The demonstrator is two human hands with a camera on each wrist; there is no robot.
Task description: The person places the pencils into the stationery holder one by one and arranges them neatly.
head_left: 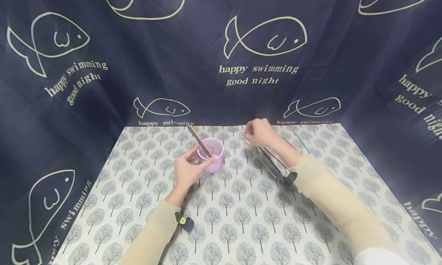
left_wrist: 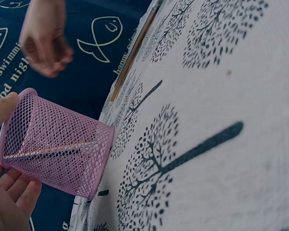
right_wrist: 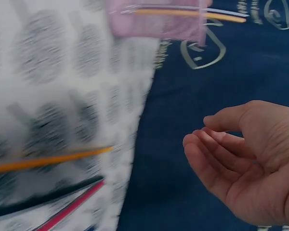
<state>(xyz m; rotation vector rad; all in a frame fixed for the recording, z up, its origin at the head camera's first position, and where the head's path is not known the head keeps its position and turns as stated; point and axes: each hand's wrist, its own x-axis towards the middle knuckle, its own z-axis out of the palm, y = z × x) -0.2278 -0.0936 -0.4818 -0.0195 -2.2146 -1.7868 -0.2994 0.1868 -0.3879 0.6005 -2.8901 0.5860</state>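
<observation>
1. Head view: one pink mesh cup (head_left: 216,164), upright on the tree-printed worktop (head_left: 226,226), ahead of the left sleeve. Left hand (head_left: 186,170) clamped on it, thumb and fingers about the rim; I judge this steadies a light vessel against tipping.
2. Pencils in the cup (head_left: 199,140), one yellow and one dark at least: leaning together, upper ends well above the rim, presumably because the cup is shorter than they are.
3. Right hand (head_left: 260,131): raised above the worktop's far part, right of the cup and apart from it. Fingers loosely bent, nothing that I can see in their hold; the raised wrist seems to keep it clear of the pencils below.
4. Loose stock, right side: yellow pencil (right_wrist: 53,160), dark pencil (right_wrist: 48,196) and red pencil (right_wrist: 72,206), lying near one another, perhaps grouped for easy reach. Light blue pencil (head_left: 302,142), farther right, which I find plainly only from the head.
5. Left wrist view, particular to it: the cup's side wall, pencils showing through the mesh, and the base meeting the cloth, which the head camera hides from me.
6. Right wrist view, particular to it: the right palm side, with a gap between thumb and fingertips. Pencil colours read stronger here, though blurred.
</observation>
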